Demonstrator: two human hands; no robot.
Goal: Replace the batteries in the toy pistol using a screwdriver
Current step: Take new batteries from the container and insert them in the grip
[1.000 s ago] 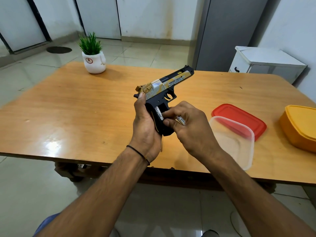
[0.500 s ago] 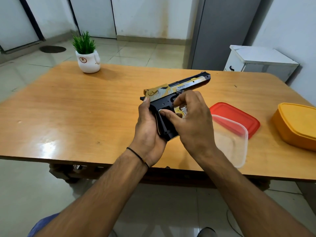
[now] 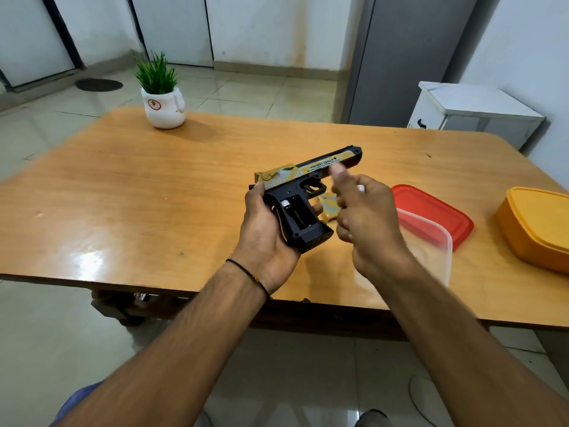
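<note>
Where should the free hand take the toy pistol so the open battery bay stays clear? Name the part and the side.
Take the toy pistol by its long gold slide, coming from above and the muzzle side. The left hand already wraps the grip from behind, and the open battery compartment faces up there. The slide juts out bare and straight, giving flat sides to pinch.

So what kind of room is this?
Probably a room in a home or small office: a wooden table with a potted plant, a tiled floor, and a small white cabinet by the wall.
</note>
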